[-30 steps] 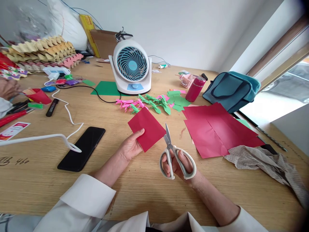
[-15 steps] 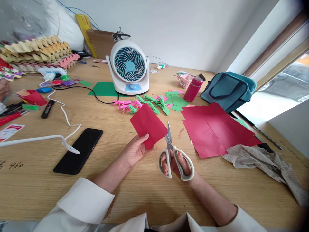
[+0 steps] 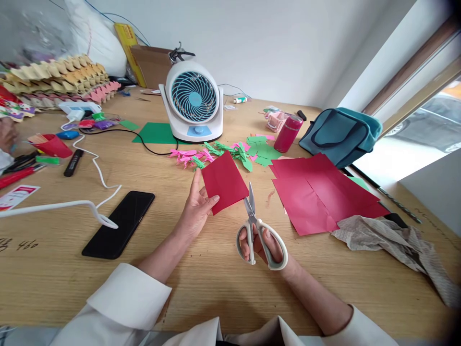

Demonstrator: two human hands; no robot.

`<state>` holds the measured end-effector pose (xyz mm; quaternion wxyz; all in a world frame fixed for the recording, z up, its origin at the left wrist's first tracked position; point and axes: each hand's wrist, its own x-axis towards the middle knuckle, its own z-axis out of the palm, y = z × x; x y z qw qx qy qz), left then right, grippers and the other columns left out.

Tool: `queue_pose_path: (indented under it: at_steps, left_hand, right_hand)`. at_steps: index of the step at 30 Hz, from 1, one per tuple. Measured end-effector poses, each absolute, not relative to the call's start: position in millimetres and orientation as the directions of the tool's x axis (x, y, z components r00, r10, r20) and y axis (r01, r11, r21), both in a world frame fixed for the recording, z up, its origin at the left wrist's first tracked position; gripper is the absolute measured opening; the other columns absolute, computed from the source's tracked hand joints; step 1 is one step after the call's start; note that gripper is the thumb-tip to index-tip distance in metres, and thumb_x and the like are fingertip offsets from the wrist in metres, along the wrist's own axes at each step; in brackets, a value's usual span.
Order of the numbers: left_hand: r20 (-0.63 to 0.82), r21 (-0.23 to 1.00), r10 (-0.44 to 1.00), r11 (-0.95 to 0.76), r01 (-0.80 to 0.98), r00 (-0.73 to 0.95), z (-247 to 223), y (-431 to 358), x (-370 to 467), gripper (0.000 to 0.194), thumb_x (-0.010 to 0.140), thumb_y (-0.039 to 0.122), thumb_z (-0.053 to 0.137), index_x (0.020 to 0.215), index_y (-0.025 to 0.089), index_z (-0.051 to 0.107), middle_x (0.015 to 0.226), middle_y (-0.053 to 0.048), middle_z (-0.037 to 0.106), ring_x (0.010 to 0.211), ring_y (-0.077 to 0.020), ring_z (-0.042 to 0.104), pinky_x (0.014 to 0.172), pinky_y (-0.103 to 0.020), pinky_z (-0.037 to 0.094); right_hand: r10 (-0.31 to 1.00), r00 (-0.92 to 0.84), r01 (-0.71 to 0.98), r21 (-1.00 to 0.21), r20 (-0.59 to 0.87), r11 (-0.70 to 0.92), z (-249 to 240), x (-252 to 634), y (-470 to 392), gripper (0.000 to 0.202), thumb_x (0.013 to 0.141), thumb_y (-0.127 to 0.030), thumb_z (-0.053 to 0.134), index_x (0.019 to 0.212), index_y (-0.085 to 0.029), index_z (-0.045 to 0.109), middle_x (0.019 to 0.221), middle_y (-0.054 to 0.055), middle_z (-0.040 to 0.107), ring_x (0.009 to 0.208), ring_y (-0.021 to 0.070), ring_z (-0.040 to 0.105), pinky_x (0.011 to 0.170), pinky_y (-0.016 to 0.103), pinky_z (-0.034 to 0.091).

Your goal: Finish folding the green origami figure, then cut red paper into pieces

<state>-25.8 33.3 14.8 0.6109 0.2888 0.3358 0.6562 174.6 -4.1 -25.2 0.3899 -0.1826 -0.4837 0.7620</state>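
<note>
My left hand (image 3: pixel 197 207) holds a red sheet of paper (image 3: pixel 224 182) by its lower left edge, thumb on top and fingers behind. In my right hand (image 3: pixel 268 245) is a pair of scissors (image 3: pixel 252 216) with white-grey handles, fingers through the loops. Their blades are slightly apart and point upward, close to the paper's right corner; whether they touch it I cannot tell. Beyond the held paper lie pink and green paper cutouts (image 3: pixel 230 153). To the right are several larger red paper sheets (image 3: pixel 309 192), overlapping on the table.
A white fan (image 3: pixel 196 101) stands at the back, a red bottle (image 3: pixel 288 133) and a teal bag (image 3: pixel 340 134) to its right. On the left lie a black phone (image 3: pixel 118 225) and a white cable (image 3: pixel 104 180). Another person's hand (image 3: pixel 7 134) shows at the left edge. A cloth (image 3: pixel 389 245) lies right.
The red paper has turned in my left hand and shifted slightly right. My left fingers now reach up behind its left edge. The scissors stay almost in place.
</note>
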Motion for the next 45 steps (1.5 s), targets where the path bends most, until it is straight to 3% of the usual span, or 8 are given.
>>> queue_pose_path:
  at_steps: [4,7,13,19,45]
  left_hand:
    - [-0.061,0.820,0.998,0.035,-0.571,-0.027,13.5,34.5,-28.9,0.056,0.071,0.015,0.080,0.124,0.024,0.065,0.121,-0.008,0.071,0.113,-0.0205,0.066,0.095,-0.026,0.051]
    - [-0.089,0.807,0.995,0.049,-0.589,-0.040,9.5,35.4,-31.2,0.039,0.069,0.015,0.080,0.107,0.020,0.072,0.110,-0.007,0.075,0.101,-0.0191,0.070,0.090,-0.025,0.053]
    - [-0.106,0.810,0.994,0.096,-0.578,0.017,4.7,38.1,-36.1,0.045,0.068,0.016,0.081,0.111,0.022,0.073,0.105,-0.004,0.077,0.096,-0.0178,0.071,0.088,-0.027,0.054]
    - [-0.069,0.844,0.996,0.030,-0.536,-0.053,-0.6,42.8,-37.7,0.030,0.064,0.024,0.086,0.092,0.021,0.076,0.096,-0.002,0.077,0.086,-0.0147,0.069,0.081,-0.025,0.054]
    - [-0.058,0.856,0.991,-0.014,-0.517,-0.122,-8.3,49.4,-40.0,0.031,0.058,0.025,0.089,0.086,0.022,0.077,0.092,0.000,0.074,0.087,-0.0132,0.065,0.082,-0.025,0.051]
  right_hand:
    - [0.767,-0.636,-0.412,-0.878,0.087,-0.242,-29.1,174.7,-3.0,0.055,0.090,-0.067,0.048,0.100,-0.015,0.062,0.070,0.004,0.060,0.058,0.0142,0.056,0.050,0.025,0.043]
    - [0.754,-0.651,-0.410,-0.876,0.086,-0.254,-32.4,175.3,-3.0,0.055,0.091,-0.066,0.047,0.102,-0.015,0.062,0.071,0.005,0.060,0.058,0.0139,0.056,0.052,0.026,0.044]
    - [0.751,-0.652,-0.455,-0.847,0.107,-0.275,-26.5,173.7,-5.7,0.053,0.093,-0.064,0.044,0.103,-0.015,0.064,0.069,0.004,0.058,0.059,0.0143,0.055,0.050,0.025,0.043]
    - [0.730,-0.672,-0.485,-0.819,0.124,-0.307,-23.8,173.3,-7.8,0.052,0.096,-0.060,0.041,0.105,-0.014,0.064,0.070,0.004,0.057,0.062,0.0150,0.056,0.052,0.025,0.043]
    - [0.795,-0.604,-0.462,-0.839,0.061,-0.287,-24.7,173.3,-12.2,0.044,0.094,-0.059,0.048,0.091,-0.017,0.062,0.057,-0.002,0.052,0.044,0.0088,0.046,0.041,0.020,0.032]
